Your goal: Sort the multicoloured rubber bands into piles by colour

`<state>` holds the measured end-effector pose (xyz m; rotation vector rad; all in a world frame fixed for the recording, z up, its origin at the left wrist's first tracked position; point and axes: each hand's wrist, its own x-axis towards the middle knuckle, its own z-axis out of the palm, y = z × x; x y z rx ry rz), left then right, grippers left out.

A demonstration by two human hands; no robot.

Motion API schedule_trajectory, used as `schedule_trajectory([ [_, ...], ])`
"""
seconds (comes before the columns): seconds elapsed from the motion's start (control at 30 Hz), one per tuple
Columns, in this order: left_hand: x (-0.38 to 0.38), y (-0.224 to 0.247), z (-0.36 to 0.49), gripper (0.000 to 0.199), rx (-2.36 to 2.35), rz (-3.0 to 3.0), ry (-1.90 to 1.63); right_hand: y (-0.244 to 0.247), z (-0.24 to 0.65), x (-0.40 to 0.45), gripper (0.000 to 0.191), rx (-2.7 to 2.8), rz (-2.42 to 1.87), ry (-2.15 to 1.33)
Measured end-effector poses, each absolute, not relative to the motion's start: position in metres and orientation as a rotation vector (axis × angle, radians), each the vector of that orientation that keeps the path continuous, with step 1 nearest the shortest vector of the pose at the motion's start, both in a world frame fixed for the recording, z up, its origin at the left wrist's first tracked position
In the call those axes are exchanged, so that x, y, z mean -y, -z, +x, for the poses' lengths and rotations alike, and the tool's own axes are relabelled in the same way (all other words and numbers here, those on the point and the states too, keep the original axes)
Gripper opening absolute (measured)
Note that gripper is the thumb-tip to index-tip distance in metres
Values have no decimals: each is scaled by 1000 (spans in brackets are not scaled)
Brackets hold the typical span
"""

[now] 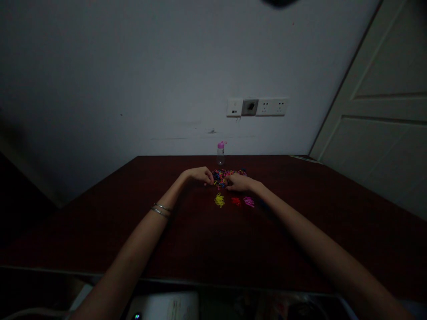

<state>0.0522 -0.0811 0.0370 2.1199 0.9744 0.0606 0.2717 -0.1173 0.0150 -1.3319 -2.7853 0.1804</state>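
Note:
A pile of small multicoloured bands (220, 177) lies on the dark red table between my two hands. My left hand (201, 175) is at the pile's left edge, its fingers curled together; anything held is too small to make out. On the right side, my right hand (236, 181) reaches into the pile with fingers bent and pressed together, their tips partly hidden among the bands. Nearer to me are three small separate heaps: yellow (219, 200), red (236, 202) and pink (248, 202).
Behind the pile stands a clear bottle (220, 155) with an open pink cap. Wall sockets (263, 107) are above the table (187, 249), and a white door (376, 111) is at the right. Below the front edge sits a white device (163, 306).

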Motion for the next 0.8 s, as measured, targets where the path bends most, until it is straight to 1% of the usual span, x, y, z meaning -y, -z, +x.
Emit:
schedule_trajectory([
  [0.13, 76, -29, 49, 20, -1022, 2130, -103, -13, 273, 117, 12, 2794, -1301, -232],
  [0.37, 76, -24, 45, 21, -1110, 2108, -104, -10, 273, 124, 14, 2738, -1349, -171],
  [0.57, 73, -22, 44, 23, -1086, 2125, -120, -13, 269, 130, 12, 2693, -1295, -143],
  [0.7, 71, -20, 44, 22, -1115, 2120, -122, -20, 276, 133, 15, 2537, -1305, -293],
  [0.8, 71, -19, 44, 21, -1099, 2130, -143, -28, 293, 135, 18, 2412, -1298, -494],
])
